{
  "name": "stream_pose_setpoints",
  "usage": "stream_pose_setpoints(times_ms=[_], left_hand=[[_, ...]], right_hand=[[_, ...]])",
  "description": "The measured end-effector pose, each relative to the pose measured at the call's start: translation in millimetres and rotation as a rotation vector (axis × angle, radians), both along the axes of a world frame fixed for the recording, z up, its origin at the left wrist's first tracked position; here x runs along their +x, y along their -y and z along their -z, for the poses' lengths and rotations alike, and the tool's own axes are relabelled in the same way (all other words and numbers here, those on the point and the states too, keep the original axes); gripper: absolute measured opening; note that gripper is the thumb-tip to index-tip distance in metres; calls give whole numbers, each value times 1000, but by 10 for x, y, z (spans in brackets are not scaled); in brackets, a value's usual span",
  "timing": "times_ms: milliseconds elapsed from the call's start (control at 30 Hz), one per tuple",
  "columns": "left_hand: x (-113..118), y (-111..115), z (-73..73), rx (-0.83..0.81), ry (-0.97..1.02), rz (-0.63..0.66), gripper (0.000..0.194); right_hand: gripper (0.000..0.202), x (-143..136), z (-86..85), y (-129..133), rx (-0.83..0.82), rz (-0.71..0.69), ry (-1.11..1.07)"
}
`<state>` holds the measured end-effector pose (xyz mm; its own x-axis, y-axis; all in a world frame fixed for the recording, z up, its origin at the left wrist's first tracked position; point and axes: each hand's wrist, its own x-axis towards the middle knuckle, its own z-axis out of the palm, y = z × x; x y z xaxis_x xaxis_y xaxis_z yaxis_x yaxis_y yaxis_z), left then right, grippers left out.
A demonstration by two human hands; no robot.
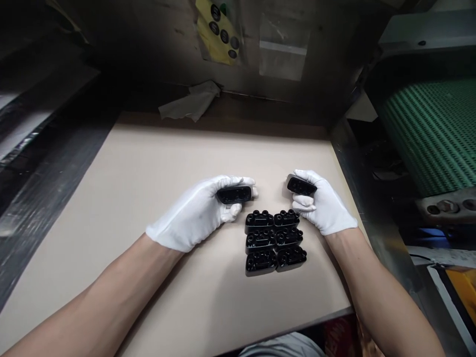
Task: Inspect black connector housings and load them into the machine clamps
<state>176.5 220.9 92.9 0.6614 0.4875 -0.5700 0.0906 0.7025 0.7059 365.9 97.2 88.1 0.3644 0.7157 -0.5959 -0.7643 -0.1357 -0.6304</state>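
"What do we have in our hands?"

"Our left hand is closed around a first black piece; our right hand is closed around a second black piece; we wear white gloves on both."

"Are our two hands touching?"

"No, they are apart, with a gap between them; both pieces are up over the tan counter, and they show us a dark, hollow side."

"What else do we see close by?"

"We see six black blocks on the counter, in two lines of three; they sit close together, and we see little round bumps on top; our left hand is near the far left one, and our right hand is near the far right one."

"And past that?"

"We see a crumpled gray scrap at the back edge; a yellow sheet with black round spots hangs on the dark wall; on our right we see a bumpy green mat."
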Motion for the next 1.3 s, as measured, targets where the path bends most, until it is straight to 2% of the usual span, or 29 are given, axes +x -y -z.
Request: stream_pose_setpoints(times_ms=[167, 333, 433, 500, 600, 700, 767, 867, 1000, 1167, 1300], left_hand=[[30, -24, 81, -13, 8, -2, 18], [32, -15, 121, 14, 7, 3, 16], [38, 53, 131, 105, 24, -33, 22], [53, 115, 137, 244, 25, -37, 33], [90, 183, 169, 635, -53, 15, 51], [124, 188, 240, 1017, -117, 71, 53], [132, 166, 291, 1105, -98, 118, 52], [123, 124, 342, 1110, -17, 227, 54], [92, 90, 342, 1007, 131, 345, 61], [76, 97, 313, 995, 133, 371, 56], [96, 130, 313, 1013, 110, 317, 52]], right_hand=[[25, 8, -14, -2, 29, -6, -33], [27, -7, -56, -19, -41, -31, -62], [25, -20, -68, 1, -54, -51, 90], [19, -15, -72, 33, -53, -119, 380], [14, 37, -60, 89, -78, -189, 867], [16, 123, -26, 124, -41, -249, 1075], [18, 164, -8, 133, 14, -339, 1110], [21, 177, -12, 141, 68, -420, 1126], [26, 163, -57, 174, 120, -525, 1086], [31, 196, -55, 204, 128, -605, 1087], [28, 204, -35, 192, 138, -613, 1116]])
